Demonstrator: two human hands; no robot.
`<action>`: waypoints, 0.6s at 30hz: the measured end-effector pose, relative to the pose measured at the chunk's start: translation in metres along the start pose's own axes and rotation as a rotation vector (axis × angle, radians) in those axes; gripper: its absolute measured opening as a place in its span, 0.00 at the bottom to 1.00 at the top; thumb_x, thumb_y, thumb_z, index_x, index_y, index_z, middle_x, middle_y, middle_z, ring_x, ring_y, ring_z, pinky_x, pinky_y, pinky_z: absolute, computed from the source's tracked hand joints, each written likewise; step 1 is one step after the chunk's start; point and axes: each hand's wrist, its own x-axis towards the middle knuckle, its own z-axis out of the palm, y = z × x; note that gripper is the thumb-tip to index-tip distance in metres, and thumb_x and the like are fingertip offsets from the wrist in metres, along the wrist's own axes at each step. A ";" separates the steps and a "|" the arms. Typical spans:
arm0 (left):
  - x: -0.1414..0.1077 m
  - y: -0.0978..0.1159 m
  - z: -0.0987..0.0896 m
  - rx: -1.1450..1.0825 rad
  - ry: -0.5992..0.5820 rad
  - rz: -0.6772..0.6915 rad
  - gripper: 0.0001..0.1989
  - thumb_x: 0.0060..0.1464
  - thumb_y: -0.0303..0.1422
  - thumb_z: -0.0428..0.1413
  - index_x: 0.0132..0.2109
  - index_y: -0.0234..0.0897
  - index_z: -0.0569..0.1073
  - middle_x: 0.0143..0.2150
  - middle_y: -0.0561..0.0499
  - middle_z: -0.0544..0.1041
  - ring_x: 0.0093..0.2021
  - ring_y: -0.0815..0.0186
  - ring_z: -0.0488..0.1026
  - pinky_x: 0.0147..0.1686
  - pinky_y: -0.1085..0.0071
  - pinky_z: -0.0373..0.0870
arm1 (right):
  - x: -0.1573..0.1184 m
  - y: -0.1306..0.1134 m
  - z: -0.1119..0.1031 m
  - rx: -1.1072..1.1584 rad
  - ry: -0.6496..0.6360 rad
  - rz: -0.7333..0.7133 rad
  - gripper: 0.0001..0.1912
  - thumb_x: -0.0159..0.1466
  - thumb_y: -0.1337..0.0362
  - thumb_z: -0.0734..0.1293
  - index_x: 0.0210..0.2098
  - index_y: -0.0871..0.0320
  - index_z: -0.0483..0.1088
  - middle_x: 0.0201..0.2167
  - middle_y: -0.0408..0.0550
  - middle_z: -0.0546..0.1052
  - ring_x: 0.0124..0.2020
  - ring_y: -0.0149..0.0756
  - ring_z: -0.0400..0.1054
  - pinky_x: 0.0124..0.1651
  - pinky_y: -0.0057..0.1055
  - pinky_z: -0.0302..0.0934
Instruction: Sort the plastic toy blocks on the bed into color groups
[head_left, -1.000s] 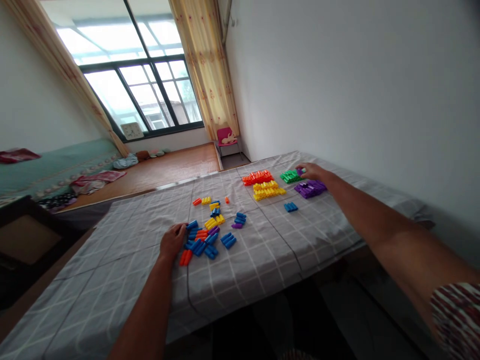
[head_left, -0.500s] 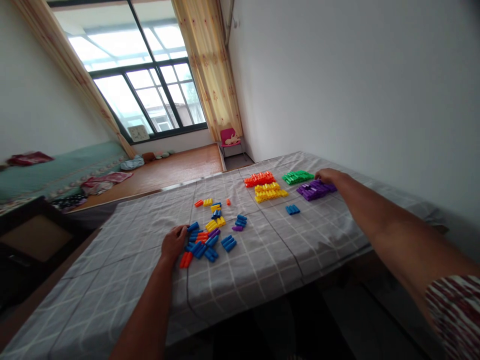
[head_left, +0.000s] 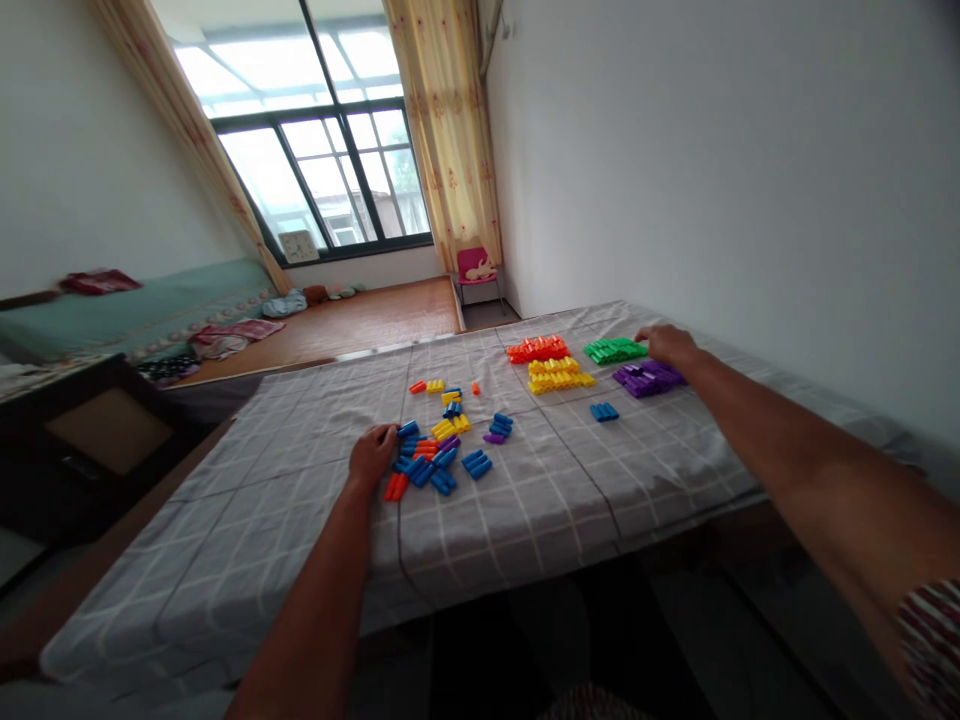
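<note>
My left hand (head_left: 373, 452) is at the left edge of a loose, mixed pile, its fingers closed on a blue tube-shaped plastic piece (head_left: 407, 429). Around it lie more blue pieces (head_left: 421, 470), orange pieces (head_left: 396, 487), yellow pieces (head_left: 451, 426) and a purple piece (head_left: 493, 438). My right hand (head_left: 667, 344) reaches over the far right, fingers stretched out beside the green stack (head_left: 615, 350) and just behind the purple stack (head_left: 649, 378). Nothing shows in its fingers. An orange stack (head_left: 538, 349) and a yellow stack (head_left: 559, 376) stand to the left of these.
A grey checked cloth (head_left: 525, 520) covers the table. A small blue group (head_left: 604, 411) lies in front of the purple stack. The white wall (head_left: 712, 180) borders the right side. A pink chair (head_left: 477, 268) and a dark cabinet (head_left: 67, 450) stand beyond the table.
The view has shifted, so everything appears further right and slightly higher. My right hand has lifted a little off the purple stack, with its fingers straighter. My left hand stays at the blue piece.
</note>
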 end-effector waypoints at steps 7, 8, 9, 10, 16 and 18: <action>-0.005 0.006 0.002 -0.059 0.012 0.000 0.22 0.59 0.42 0.45 0.46 0.35 0.78 0.47 0.45 0.79 0.47 0.62 0.74 0.48 0.70 0.66 | -0.057 -0.158 0.005 0.298 0.024 -0.646 0.16 0.63 0.68 0.61 0.47 0.57 0.75 0.46 0.50 0.78 0.44 0.37 0.72 0.48 0.29 0.62; -0.006 0.006 0.002 -0.063 0.014 0.001 0.21 0.59 0.41 0.45 0.45 0.35 0.78 0.47 0.45 0.79 0.47 0.62 0.74 0.48 0.70 0.66 | -0.072 -0.180 0.005 0.338 -0.011 -0.716 0.14 0.63 0.66 0.62 0.46 0.57 0.75 0.44 0.50 0.79 0.42 0.37 0.73 0.46 0.29 0.63; -0.007 0.006 0.001 -0.064 0.018 0.005 0.21 0.59 0.41 0.45 0.45 0.35 0.78 0.46 0.45 0.79 0.46 0.62 0.74 0.47 0.70 0.66 | -0.087 -0.200 0.005 0.384 -0.053 -0.783 0.13 0.64 0.65 0.62 0.45 0.58 0.75 0.42 0.50 0.79 0.40 0.36 0.73 0.43 0.28 0.63; -0.008 0.006 0.001 -0.063 0.021 0.010 0.21 0.59 0.41 0.45 0.45 0.35 0.79 0.46 0.45 0.80 0.46 0.62 0.74 0.47 0.70 0.66 | -0.101 -0.217 0.004 0.421 -0.092 -0.845 0.13 0.64 0.64 0.63 0.44 0.58 0.75 0.40 0.49 0.79 0.38 0.35 0.73 0.41 0.27 0.63; -0.010 0.003 0.000 -0.081 0.015 0.032 0.20 0.59 0.40 0.45 0.43 0.36 0.79 0.45 0.45 0.80 0.45 0.62 0.74 0.47 0.69 0.66 | -0.146 -0.264 0.002 0.341 -0.158 -1.036 0.12 0.60 0.59 0.68 0.40 0.57 0.77 0.39 0.51 0.78 0.37 0.36 0.71 0.38 0.27 0.59; -0.009 0.002 0.001 -0.092 0.014 0.033 0.21 0.59 0.40 0.45 0.44 0.36 0.79 0.45 0.45 0.80 0.46 0.62 0.74 0.47 0.69 0.66 | -0.150 -0.268 0.004 0.321 -0.154 -1.023 0.11 0.61 0.60 0.68 0.41 0.57 0.77 0.39 0.52 0.78 0.36 0.36 0.71 0.38 0.28 0.59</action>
